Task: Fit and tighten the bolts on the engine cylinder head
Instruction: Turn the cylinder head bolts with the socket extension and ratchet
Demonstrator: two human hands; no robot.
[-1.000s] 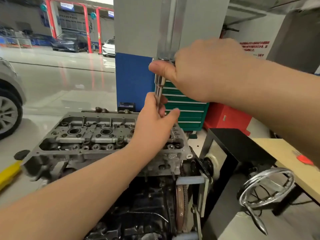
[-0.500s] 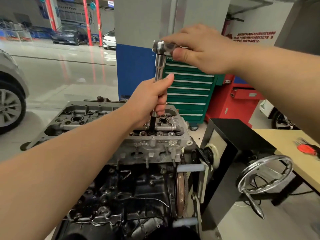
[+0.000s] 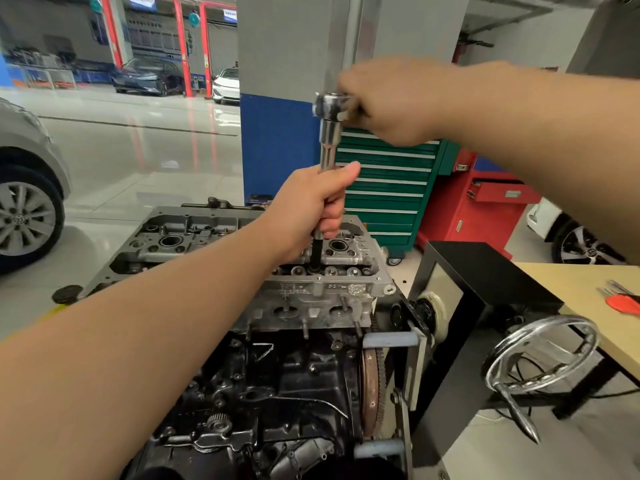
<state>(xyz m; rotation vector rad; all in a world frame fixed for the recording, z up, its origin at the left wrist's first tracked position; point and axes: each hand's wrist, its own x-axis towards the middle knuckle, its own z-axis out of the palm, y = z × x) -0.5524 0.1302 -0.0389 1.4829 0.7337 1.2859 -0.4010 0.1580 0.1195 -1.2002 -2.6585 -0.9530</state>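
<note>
Silver car (image 3: 24, 188): parked at the far left on the glossy floor; one alloy wheel is visible.
Cylinder head (image 3: 242, 258): grey casting seated on top of the dark engine block (image 3: 277, 393), left of centre, with open bores along its top face. The engine is carried by a stand.
Left hand (image 3: 311, 209): reaches in from the lower left. Its fingers (image 3: 332, 216) are curled fully round the upright extension bar, thumb pointing up along it.
Extension bar (image 3: 327, 147): bright steel, standing vertical. Its black lower end (image 3: 317, 252) enters the cylinder head near the right end. The bolt itself cannot be seen beneath it.
Ratchet head (image 3: 330, 105): sits on top of the extension bar, level with the right hand.
Right hand (image 3: 391, 102): comes in from the upper right and is motion-blurred. It covers the ratchet handle, with fingers wrapped round it. The exact grip cannot be made out.
Pillar (image 3: 287, 98): grey above and blue below, directly behind the tool.
Green tool cabinet (image 3: 388, 188): drawers closed, standing behind the engine. A red cabinet (image 3: 481, 209) stands just beside it to the right.
Flywheel (image 3: 370, 386): toothed ring at the right end of the block.
Handwheel (image 3: 543, 351): chrome, on the black stand housing (image 3: 485, 271).
Table (image 3: 588, 292): light wood, far right, carrying a red-handled tool (image 3: 627, 303).
</note>
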